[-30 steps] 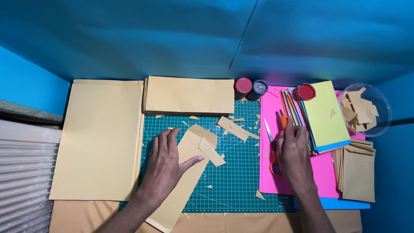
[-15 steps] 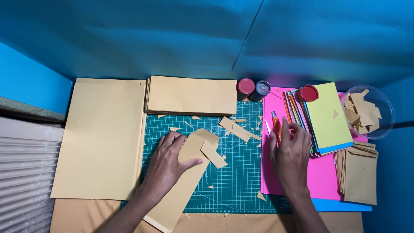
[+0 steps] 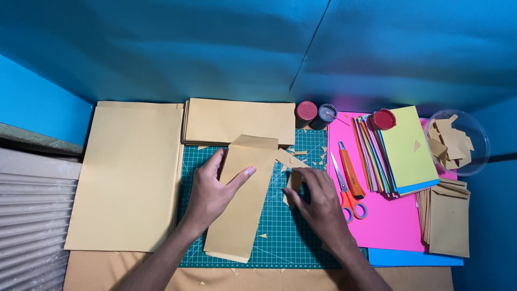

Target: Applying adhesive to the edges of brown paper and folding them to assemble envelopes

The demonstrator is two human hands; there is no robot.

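Observation:
A long folded strip of tan paper [image 3: 245, 213] lies lengthwise on the green cutting mat [image 3: 285, 242]. My left hand [image 3: 212, 191] rests flat on its left side, thumb stretched across it. My right hand [image 3: 318, 202] is on the mat just right of the strip, its fingertips touching a small tan paper piece [image 3: 293, 180] near the strip's upper right edge. Scissors with red handles [image 3: 347, 194] and an orange utility knife [image 3: 350, 170] lie on a pink sheet [image 3: 388, 221] right of my right hand.
Large tan sheets [image 3: 129, 172] lie to the left, a tan stack [image 3: 237, 119] behind the mat. Two small jars [image 3: 315, 114], a stack of coloured paper [image 3: 404, 148] with a red lid [image 3: 384, 119], a clear bowl of scraps [image 3: 458, 141] and tan envelopes [image 3: 447, 215] are at right.
My right hand left the pink sheet and tools and came left onto the mat. The tan strip has been turned upright and my left hand shifted up along it.

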